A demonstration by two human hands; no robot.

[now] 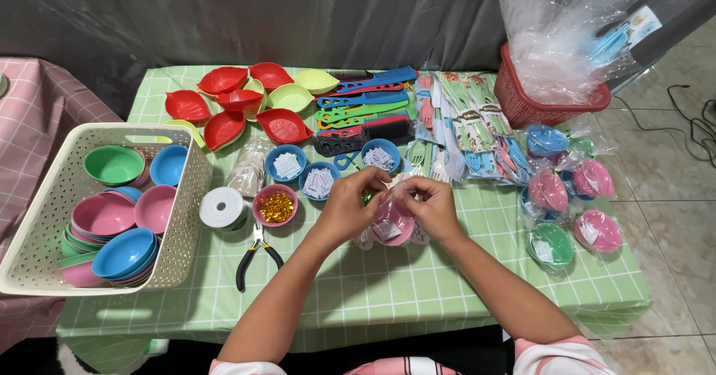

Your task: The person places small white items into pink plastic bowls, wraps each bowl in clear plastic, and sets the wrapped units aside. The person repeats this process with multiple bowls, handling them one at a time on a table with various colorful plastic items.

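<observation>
**Two hands pinch a bagged pink bowl over a crowded green table**

At far left, a cream basket [186, 218] holds stacked pink, blue and green bowls. Beside it lie a white spool [221, 208], black-handled pliers [253, 257] and a small pink bowl of gold pieces [275, 205]. At centre, the left hand [347, 209] and right hand [431, 207] both close their fingertips on the clear wrap at the top of a pink bagged bowl [392, 222], just above the green checked tablecloth [388, 285]. To the right lie more bagged bowls [570, 207] and a red basket [533, 106].
</observation>
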